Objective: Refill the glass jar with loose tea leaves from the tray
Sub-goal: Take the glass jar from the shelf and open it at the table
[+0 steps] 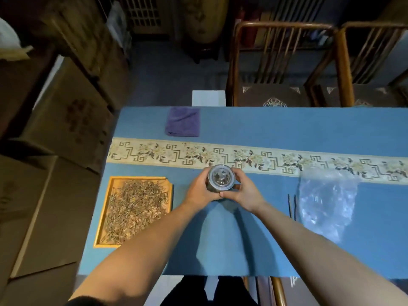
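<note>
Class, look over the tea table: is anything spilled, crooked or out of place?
Nothing stands out. The tea leaves lie inside the wooden tray, none visibly on the blue cloth. Both hands, left hand and right hand, hold the glass jar upright. The purple towel lies folded.

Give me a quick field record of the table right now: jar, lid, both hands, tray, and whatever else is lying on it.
jar: glass jar, centre of the blue table, dark contents low inside
lid: glass lid on the jar
left hand: grips the jar's left side
right hand: grips the jar's right side
tray: left of the jar, holds loose tea leaves
cloth: purple cloth, far left
bag: clear plastic bag, right
tool: thin dark sticks beside the bag
</note>
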